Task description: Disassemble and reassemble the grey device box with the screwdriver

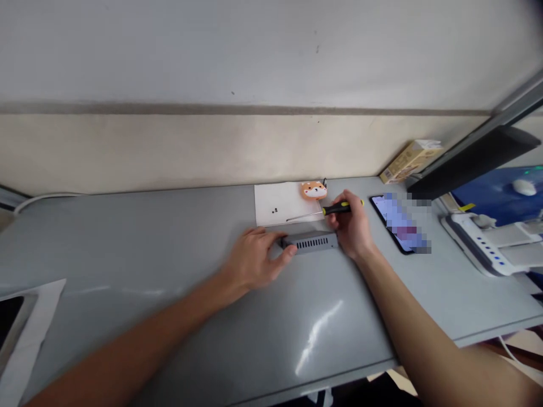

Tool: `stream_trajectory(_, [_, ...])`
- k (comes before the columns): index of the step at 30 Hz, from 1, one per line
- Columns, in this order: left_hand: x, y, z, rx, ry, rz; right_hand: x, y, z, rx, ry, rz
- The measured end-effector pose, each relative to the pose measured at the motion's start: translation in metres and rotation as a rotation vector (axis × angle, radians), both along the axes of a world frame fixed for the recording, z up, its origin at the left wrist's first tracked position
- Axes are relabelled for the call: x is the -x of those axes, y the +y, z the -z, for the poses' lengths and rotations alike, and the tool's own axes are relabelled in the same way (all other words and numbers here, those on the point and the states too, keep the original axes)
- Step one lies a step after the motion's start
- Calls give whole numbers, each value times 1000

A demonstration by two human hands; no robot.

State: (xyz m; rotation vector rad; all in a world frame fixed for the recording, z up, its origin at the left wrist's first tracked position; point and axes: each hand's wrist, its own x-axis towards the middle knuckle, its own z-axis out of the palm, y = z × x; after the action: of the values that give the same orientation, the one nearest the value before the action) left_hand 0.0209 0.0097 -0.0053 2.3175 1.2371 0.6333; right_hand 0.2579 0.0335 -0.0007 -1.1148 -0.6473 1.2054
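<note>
While palm-down, left grip [255, 257] around grey case [316, 242], right grip [354, 227] around black-and-yellow screwdriver [334, 209].

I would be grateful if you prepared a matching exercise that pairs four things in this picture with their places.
1. screwdriver
2. slotted grey box
3. phone
4. orange animal-faced item

A. lying to the right of the right hand
B. at the far right corner of the white paper
C. held in the right hand
D. at the left hand's thumb and fingers

Pairs: 1-C, 2-D, 3-A, 4-B
</note>
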Motion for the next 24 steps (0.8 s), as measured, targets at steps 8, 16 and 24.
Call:
stream_trajectory(8, [6,9,-1,201,-230,-16,-6,-4,-8,4,123,-6])
stream_trajectory(16, [8,10,-6,306,-354,56,2,-7,-7,-24,88,-129])
stream_trajectory(24, [6,8,-4,269,-351,23,4,-7,-5,0,33,-114])
